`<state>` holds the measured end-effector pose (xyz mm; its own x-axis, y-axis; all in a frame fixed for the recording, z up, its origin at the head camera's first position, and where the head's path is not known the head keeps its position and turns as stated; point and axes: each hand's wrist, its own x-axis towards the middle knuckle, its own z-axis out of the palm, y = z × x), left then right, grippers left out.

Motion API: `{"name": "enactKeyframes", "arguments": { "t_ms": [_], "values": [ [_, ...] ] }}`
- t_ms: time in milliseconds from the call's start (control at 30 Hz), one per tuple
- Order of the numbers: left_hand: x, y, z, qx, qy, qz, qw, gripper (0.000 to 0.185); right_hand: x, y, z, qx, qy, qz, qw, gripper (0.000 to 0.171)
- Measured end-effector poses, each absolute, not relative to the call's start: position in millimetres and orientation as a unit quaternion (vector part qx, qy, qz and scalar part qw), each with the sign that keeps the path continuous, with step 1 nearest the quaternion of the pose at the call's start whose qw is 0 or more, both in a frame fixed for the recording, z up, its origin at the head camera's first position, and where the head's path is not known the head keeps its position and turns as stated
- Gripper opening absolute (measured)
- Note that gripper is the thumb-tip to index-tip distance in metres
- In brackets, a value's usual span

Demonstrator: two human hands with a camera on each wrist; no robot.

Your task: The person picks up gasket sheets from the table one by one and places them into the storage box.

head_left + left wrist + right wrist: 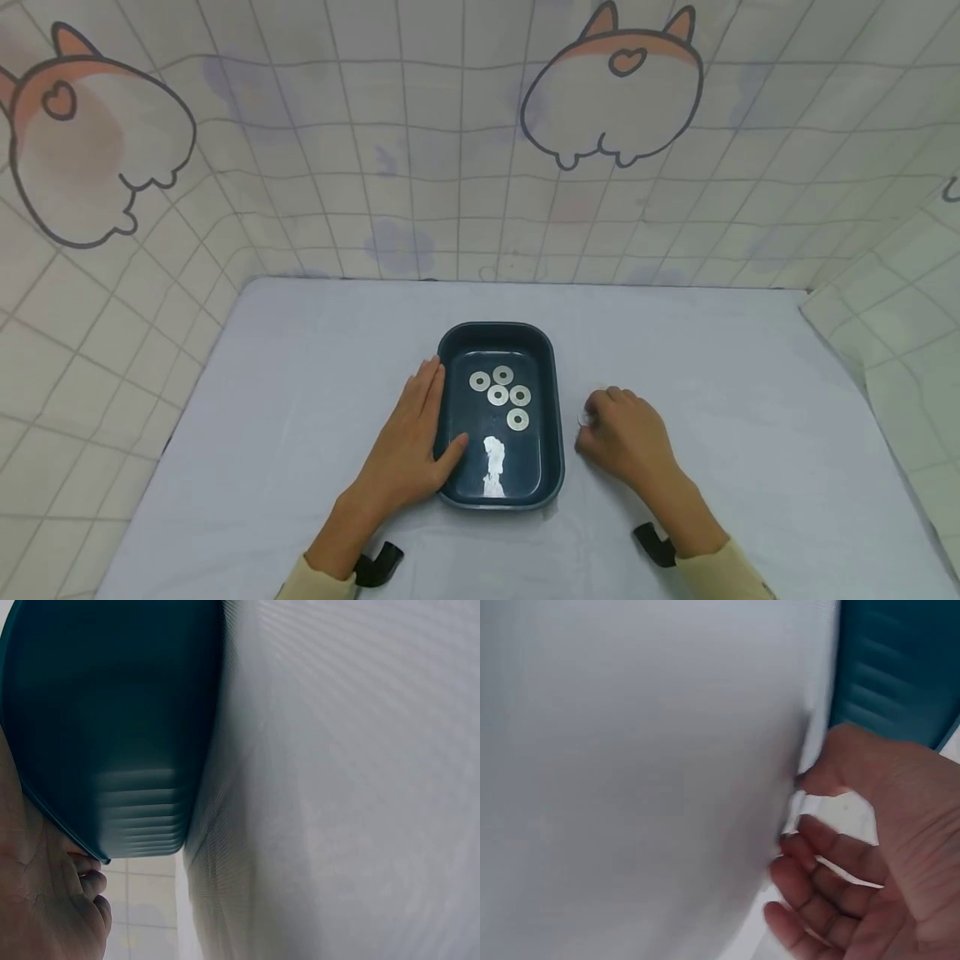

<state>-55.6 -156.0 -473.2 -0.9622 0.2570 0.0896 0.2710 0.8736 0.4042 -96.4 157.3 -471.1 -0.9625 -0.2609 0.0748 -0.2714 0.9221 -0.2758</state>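
A dark blue rectangular tray (501, 497) lies on the white-covered table, with several flat silver washers (498, 395) grouped on its floor. Along the tray's left rim rests my left hand (408, 437), fingers straight and thumb reaching over the edge. The left wrist view shows its palm (37, 900) against the rim of the tray (112, 712). To the right of the tray, my right hand (626, 433) is low at the cloth, pinching a washer (584, 418) between thumb and fingertips. Most of that washer is hidden; in the right wrist view the fingers (832, 900) are curled.
A white cloth (315, 375) covers the table, slightly creased near the tray. Tiled-pattern curtains (427, 167) with cartoon animals stand behind and at both sides. Black bands (378, 565) show at the wrists. A bright reflection lies on the tray's floor.
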Motion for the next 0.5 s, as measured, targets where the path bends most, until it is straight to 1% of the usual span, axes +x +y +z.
{"name": "enactKeyframes", "arguments": {
  "t_ms": [267, 500],
  "values": [
    [-56.5, -155.6, -470.4, -0.146, -0.965, -0.218, 0.018, 0.095, -93.7, 161.4, -475.4, 0.138, -0.978, 0.155, 0.034, 0.022],
    [-56.2, -156.1, -469.9, -0.143, -0.965, -0.218, 0.016, 0.094, -94.9, 161.8, -474.7, 0.146, -0.976, 0.158, 0.030, 0.022]
  ]
}}
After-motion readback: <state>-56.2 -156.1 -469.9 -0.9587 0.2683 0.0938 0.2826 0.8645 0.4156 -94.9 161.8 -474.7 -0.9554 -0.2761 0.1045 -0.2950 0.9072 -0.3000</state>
